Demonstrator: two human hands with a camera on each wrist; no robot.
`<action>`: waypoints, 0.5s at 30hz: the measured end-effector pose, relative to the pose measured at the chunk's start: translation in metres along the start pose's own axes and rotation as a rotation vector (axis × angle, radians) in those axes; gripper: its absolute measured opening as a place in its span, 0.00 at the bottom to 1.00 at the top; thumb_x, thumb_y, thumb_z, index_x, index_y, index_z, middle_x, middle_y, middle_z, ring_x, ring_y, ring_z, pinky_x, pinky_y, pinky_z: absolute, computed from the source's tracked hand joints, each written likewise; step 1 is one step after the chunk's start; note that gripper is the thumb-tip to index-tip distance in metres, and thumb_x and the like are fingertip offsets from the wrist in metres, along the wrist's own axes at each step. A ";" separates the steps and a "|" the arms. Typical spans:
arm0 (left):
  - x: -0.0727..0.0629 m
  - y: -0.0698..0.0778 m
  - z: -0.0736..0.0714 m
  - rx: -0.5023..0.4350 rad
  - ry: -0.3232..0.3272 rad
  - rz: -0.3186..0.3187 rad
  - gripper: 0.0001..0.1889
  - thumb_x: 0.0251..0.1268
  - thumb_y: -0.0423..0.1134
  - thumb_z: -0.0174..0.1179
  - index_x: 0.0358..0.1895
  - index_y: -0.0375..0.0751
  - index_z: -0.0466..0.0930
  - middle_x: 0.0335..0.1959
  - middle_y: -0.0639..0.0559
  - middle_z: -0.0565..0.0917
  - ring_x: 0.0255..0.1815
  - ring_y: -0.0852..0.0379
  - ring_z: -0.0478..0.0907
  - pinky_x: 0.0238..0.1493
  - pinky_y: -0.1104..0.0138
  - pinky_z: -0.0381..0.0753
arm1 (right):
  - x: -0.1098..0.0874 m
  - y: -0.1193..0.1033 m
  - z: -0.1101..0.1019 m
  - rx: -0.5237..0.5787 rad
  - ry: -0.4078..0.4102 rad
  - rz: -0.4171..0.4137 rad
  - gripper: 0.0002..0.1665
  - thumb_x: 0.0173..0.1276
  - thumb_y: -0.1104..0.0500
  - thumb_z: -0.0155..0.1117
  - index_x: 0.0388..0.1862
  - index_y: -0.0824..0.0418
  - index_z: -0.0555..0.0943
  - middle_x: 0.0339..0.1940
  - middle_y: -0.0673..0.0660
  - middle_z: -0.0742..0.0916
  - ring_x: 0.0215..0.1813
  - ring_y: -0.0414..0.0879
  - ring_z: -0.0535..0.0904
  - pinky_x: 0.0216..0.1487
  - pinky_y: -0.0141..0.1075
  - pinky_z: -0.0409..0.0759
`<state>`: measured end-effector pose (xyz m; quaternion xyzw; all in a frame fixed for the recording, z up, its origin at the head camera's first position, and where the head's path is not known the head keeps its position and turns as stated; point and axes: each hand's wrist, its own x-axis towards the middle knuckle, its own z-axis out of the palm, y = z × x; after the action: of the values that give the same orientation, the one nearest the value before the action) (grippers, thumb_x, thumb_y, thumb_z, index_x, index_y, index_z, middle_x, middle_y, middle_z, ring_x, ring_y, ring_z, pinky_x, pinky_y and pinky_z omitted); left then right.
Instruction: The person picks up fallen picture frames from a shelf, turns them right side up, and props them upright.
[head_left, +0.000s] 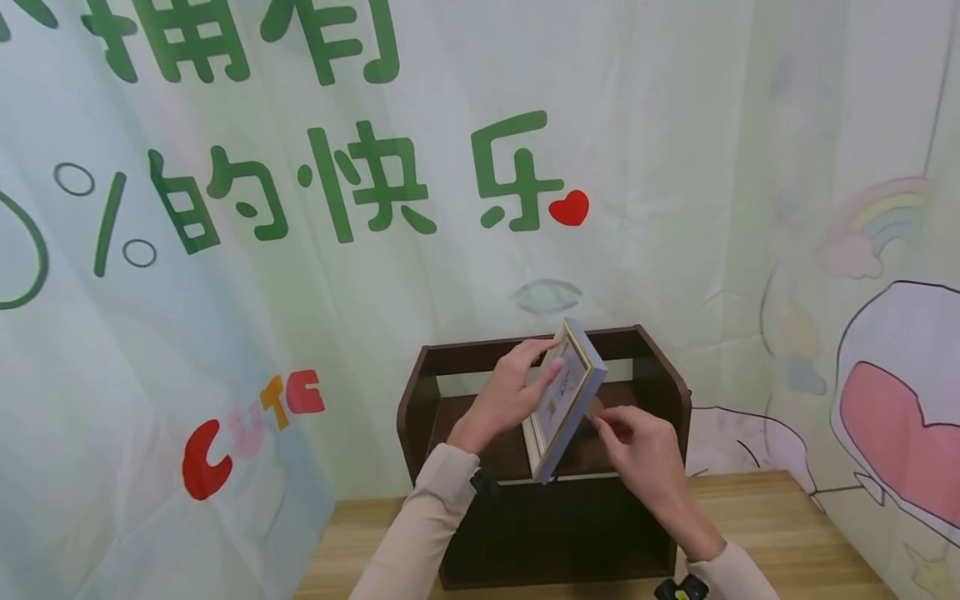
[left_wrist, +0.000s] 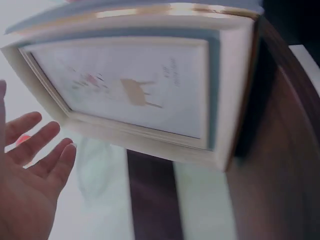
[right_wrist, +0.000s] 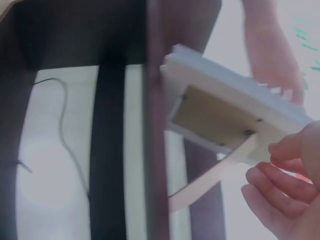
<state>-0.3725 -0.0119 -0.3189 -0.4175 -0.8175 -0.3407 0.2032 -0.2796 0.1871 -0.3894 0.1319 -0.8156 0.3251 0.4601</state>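
A picture frame [head_left: 566, 392] with a pale border and blue-grey sides leans on the shelf of a dark brown wooden rack [head_left: 555, 533]. Its picture [left_wrist: 135, 92] shows a tan shape and small flowers. My left hand [head_left: 510, 387] is at the frame's upper left edge in the head view; its fingers [left_wrist: 35, 142] are spread and loose beside the corner in the left wrist view. Behind the frame, a flat support leg [right_wrist: 215, 172] angles out from the backing [right_wrist: 212, 117]. My right hand [head_left: 641, 446] has loosely bent fingers, their tips close beside that leg.
The rack has raised sides and a back rail [head_left: 525, 342]. It stands on a light wood table [head_left: 780, 517] against a printed curtain [head_left: 660, 208] with green characters. A thin dark cable [right_wrist: 62, 120] hangs beyond the rack's opening in the right wrist view.
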 end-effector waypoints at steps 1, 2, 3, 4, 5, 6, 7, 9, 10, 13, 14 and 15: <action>0.001 -0.005 0.002 -0.020 0.011 -0.020 0.24 0.85 0.48 0.52 0.74 0.39 0.74 0.70 0.42 0.81 0.70 0.47 0.79 0.71 0.50 0.80 | 0.001 -0.003 -0.004 0.014 0.002 0.015 0.06 0.61 0.69 0.79 0.35 0.61 0.91 0.30 0.54 0.93 0.28 0.42 0.87 0.30 0.32 0.86; 0.001 -0.010 0.003 -0.037 0.025 -0.042 0.24 0.85 0.47 0.51 0.73 0.38 0.75 0.68 0.42 0.82 0.68 0.47 0.80 0.69 0.50 0.81 | 0.003 -0.006 -0.007 0.029 0.001 0.032 0.05 0.62 0.69 0.78 0.36 0.62 0.91 0.31 0.54 0.93 0.29 0.42 0.88 0.31 0.31 0.86; 0.001 -0.015 0.005 -0.054 0.042 -0.063 0.23 0.85 0.47 0.51 0.72 0.38 0.77 0.66 0.42 0.83 0.65 0.47 0.82 0.67 0.51 0.83 | 0.004 -0.009 -0.010 0.044 -0.001 0.051 0.05 0.63 0.69 0.77 0.37 0.62 0.91 0.31 0.55 0.93 0.29 0.43 0.88 0.31 0.31 0.86; 0.002 -0.020 0.007 -0.067 0.059 -0.088 0.22 0.85 0.46 0.51 0.70 0.38 0.78 0.64 0.41 0.84 0.63 0.47 0.83 0.65 0.51 0.84 | 0.005 -0.012 -0.012 0.060 -0.005 0.070 0.05 0.65 0.69 0.75 0.39 0.62 0.91 0.32 0.55 0.93 0.29 0.43 0.88 0.32 0.30 0.86; 0.002 -0.024 0.009 -0.088 0.071 -0.117 0.21 0.85 0.46 0.51 0.69 0.38 0.79 0.63 0.41 0.85 0.61 0.47 0.84 0.63 0.52 0.85 | 0.006 -0.015 -0.014 0.075 -0.009 0.092 0.04 0.67 0.68 0.74 0.40 0.62 0.91 0.33 0.56 0.94 0.30 0.43 0.88 0.33 0.29 0.85; 0.002 -0.028 0.011 -0.101 0.081 -0.146 0.21 0.85 0.46 0.52 0.68 0.38 0.80 0.63 0.41 0.85 0.61 0.47 0.85 0.63 0.52 0.86 | 0.007 -0.018 -0.016 0.088 -0.014 0.109 0.05 0.69 0.66 0.73 0.42 0.63 0.90 0.34 0.57 0.94 0.31 0.44 0.88 0.33 0.29 0.85; 0.002 -0.032 0.013 -0.111 0.086 -0.173 0.21 0.85 0.46 0.52 0.68 0.38 0.80 0.63 0.41 0.85 0.61 0.47 0.85 0.63 0.52 0.86 | 0.008 -0.021 -0.017 0.096 -0.018 0.126 0.05 0.70 0.65 0.72 0.44 0.63 0.90 0.35 0.57 0.94 0.31 0.44 0.89 0.34 0.29 0.86; 0.003 -0.039 0.016 -0.133 0.083 -0.219 0.21 0.84 0.46 0.54 0.67 0.38 0.80 0.64 0.41 0.85 0.62 0.46 0.85 0.64 0.52 0.85 | 0.010 -0.026 -0.018 0.114 -0.021 0.158 0.08 0.72 0.61 0.72 0.46 0.63 0.90 0.36 0.58 0.95 0.33 0.46 0.90 0.35 0.31 0.87; 0.003 -0.041 0.018 -0.139 0.073 -0.241 0.21 0.83 0.46 0.55 0.68 0.38 0.80 0.64 0.41 0.85 0.63 0.45 0.85 0.66 0.52 0.84 | 0.011 -0.029 -0.018 0.119 -0.020 0.171 0.09 0.73 0.59 0.72 0.47 0.63 0.90 0.37 0.58 0.95 0.34 0.46 0.91 0.36 0.33 0.89; 0.004 -0.047 0.021 -0.159 0.025 -0.298 0.22 0.83 0.46 0.55 0.70 0.39 0.78 0.65 0.41 0.85 0.65 0.44 0.84 0.68 0.51 0.83 | 0.015 -0.034 -0.017 0.115 -0.014 0.197 0.14 0.71 0.54 0.74 0.46 0.63 0.91 0.37 0.58 0.95 0.36 0.48 0.93 0.37 0.39 0.91; 0.004 -0.048 0.022 -0.171 0.007 -0.317 0.22 0.83 0.46 0.55 0.71 0.39 0.77 0.65 0.41 0.85 0.66 0.44 0.84 0.68 0.50 0.83 | 0.016 -0.035 -0.016 0.112 -0.009 0.200 0.15 0.70 0.53 0.75 0.46 0.64 0.91 0.37 0.58 0.95 0.36 0.48 0.94 0.38 0.41 0.91; 0.005 -0.049 0.023 -0.181 -0.012 -0.334 0.22 0.84 0.46 0.54 0.72 0.40 0.76 0.65 0.41 0.85 0.66 0.44 0.83 0.67 0.50 0.82 | 0.017 -0.036 -0.016 0.107 -0.005 0.203 0.16 0.70 0.52 0.76 0.45 0.64 0.91 0.36 0.58 0.95 0.36 0.48 0.94 0.37 0.42 0.91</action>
<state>-0.4168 -0.0131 -0.3513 -0.2947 -0.8428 -0.4390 0.1005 -0.2600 0.1716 -0.3547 0.0736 -0.8074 0.4127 0.4151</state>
